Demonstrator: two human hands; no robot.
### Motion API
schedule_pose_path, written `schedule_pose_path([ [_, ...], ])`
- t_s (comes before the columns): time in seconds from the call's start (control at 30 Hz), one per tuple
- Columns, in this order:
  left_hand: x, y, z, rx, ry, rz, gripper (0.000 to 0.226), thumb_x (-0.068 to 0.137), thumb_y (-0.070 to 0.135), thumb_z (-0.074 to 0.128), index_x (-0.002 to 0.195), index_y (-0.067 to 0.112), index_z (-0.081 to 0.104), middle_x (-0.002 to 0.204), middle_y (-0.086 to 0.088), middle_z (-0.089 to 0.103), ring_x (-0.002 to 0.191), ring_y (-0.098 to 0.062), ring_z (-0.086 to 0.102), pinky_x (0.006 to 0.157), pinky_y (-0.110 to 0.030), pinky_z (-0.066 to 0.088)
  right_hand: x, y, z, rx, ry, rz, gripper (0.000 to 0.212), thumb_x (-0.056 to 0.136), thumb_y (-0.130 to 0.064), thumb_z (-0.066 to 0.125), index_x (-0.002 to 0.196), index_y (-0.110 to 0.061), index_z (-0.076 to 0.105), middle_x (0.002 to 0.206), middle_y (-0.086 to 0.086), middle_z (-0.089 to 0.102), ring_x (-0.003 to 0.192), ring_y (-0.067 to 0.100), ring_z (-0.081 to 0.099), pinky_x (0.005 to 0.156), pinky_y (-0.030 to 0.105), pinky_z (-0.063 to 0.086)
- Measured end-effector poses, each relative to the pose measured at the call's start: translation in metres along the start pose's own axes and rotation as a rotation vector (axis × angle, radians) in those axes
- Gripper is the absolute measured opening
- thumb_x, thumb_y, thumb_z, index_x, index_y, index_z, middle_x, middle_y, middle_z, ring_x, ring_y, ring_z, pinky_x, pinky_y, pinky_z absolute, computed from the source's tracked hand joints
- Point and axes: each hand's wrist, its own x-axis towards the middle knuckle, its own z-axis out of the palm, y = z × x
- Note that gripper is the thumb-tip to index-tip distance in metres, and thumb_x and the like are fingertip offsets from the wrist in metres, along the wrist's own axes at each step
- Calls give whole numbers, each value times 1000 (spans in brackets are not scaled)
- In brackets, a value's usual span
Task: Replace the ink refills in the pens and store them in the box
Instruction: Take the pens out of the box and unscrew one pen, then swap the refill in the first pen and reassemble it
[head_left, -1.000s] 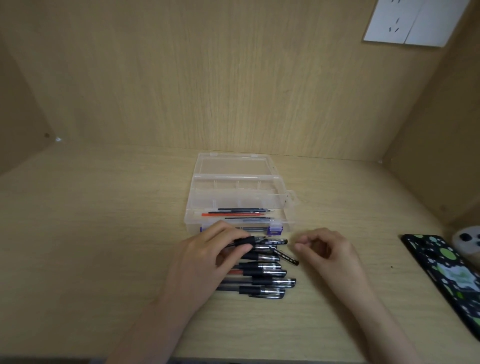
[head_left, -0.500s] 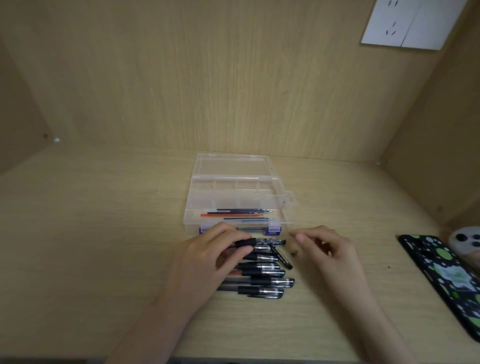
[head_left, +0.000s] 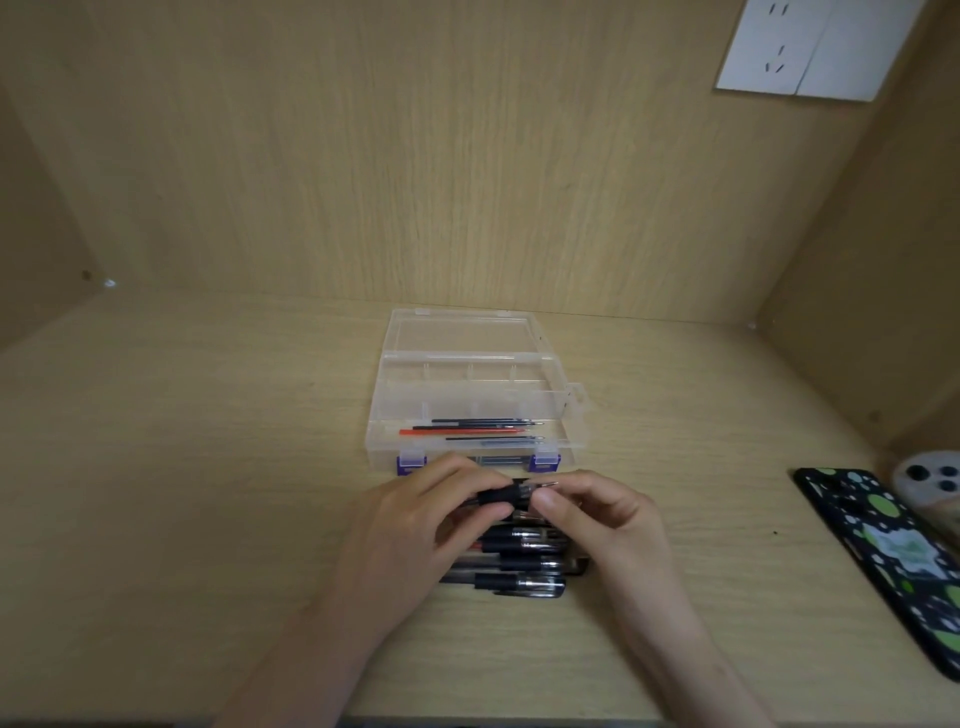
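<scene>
A clear plastic box (head_left: 563, 410) with purple latches lies open in the middle of the desk, its lid folded back. Several black and red ink refills (head_left: 478, 431) lie in its front compartment. Just in front of the box, my left hand (head_left: 415, 525) grips a black pen (head_left: 506, 493) by its rubber grip. My right hand (head_left: 602, 519) pinches the same pen at its metal tip end. Under both hands lies a pile of several black pens (head_left: 524, 566) side by side, partly hidden by my fingers.
A phone in a black case with green spots (head_left: 893, 561) lies at the right edge of the desk, beside a round grey object (head_left: 930, 480). Wooden walls close the desk in at the back and both sides. A white socket plate (head_left: 810, 47) is on the back wall.
My left hand has lifted one pen off the pile. My right hand moved left from the bare desk and took hold of the pen's tip end.
</scene>
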Motion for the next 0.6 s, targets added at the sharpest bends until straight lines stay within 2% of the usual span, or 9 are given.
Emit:
schedule_pose_path([
  [0.1,1,2,0,-5,-1,-4,25,93,39,49,104,23,63,94,15,60,79,0,59,62,-22,50,-1,1,0,34,29,-23,13,65,-19,83,74,-13,75,74,6,72,69,13,64,66,19,51],
  [0.17,1,1,-1,-10,-1,-22,26,92,39,49,105,22,64,93,15,61,78,2,58,63,-19,50,-1,-1,-2,146,77,-13,27,59,-31,84,77,-14,73,78,6,71,70,15,63,67,23,51],
  [0.2,0,0,-2,-14,4,-32,26,92,38,50,104,21,65,93,16,61,76,3,58,62,-18,50,1,-5,-6,208,114,-10,27,62,-32,82,79,-15,71,79,6,70,70,15,61,67,25,49],
  [0.3,0,-1,-3,-24,0,-54,25,91,38,51,104,22,65,92,17,60,73,3,58,60,-18,49,17,-26,-27,209,250,-88,13,83,-23,63,87,-10,61,83,10,66,65,13,56,57,21,40],
  [0.4,0,0,-2,4,-14,-31,23,92,39,48,104,26,63,92,17,60,70,5,56,58,-14,48,39,-49,-54,151,321,-95,13,92,-15,50,83,-6,52,72,11,57,53,11,51,45,18,36],
  [0.47,0,0,-2,-4,-11,-33,21,92,39,48,104,27,61,93,17,59,70,5,56,57,-15,49,50,-53,-67,-30,319,-9,20,92,-14,51,73,-9,53,65,7,57,50,12,47,42,20,34],
  [0.6,0,-1,-2,4,-7,-33,19,91,38,50,105,29,59,93,17,59,71,5,55,57,-15,49,60,-34,-80,-667,327,121,15,89,-18,59,78,-9,63,60,5,59,46,13,49,45,23,36],
])
